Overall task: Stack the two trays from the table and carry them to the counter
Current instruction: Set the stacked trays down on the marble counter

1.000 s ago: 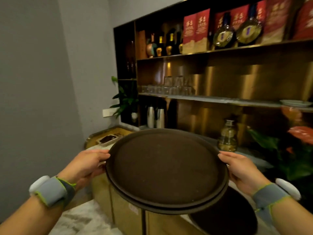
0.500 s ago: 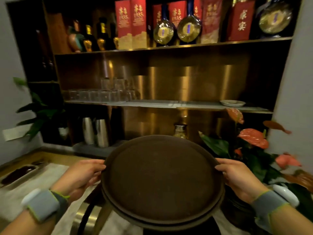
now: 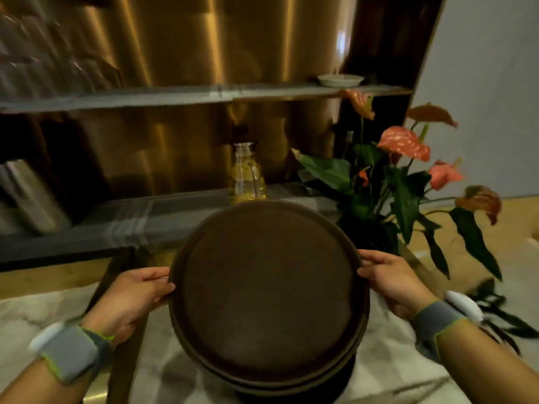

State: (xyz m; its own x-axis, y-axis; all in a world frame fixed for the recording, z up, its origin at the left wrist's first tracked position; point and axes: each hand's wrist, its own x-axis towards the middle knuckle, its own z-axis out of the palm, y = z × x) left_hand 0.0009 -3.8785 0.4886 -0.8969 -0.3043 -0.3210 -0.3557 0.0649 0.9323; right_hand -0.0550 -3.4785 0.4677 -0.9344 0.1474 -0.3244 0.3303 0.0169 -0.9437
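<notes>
Two round dark brown trays [image 3: 268, 290] lie stacked one on the other, the lower one's rim showing along the near edge. My left hand [image 3: 134, 298] grips the stack's left rim and my right hand [image 3: 393, 284] grips its right rim. The stack hangs over a white marbled counter [image 3: 390, 371]. Under its near edge shows another dark round shape [image 3: 294, 393]; I cannot tell what it is. Both wrists wear grey bands.
A glass bottle [image 3: 246, 176] with yellow contents stands just beyond the trays on a grey ledge [image 3: 125, 223]. A potted plant with red flowers [image 3: 390, 182] stands at the right. A white dish [image 3: 339, 80] sits on the shelf above. A steel flask [image 3: 26, 196] is at left.
The view has tilted down and closed in on the counter. The stacked trays, held in both hands, have come lower over the marbled top and nearer the bottle and plant.
</notes>
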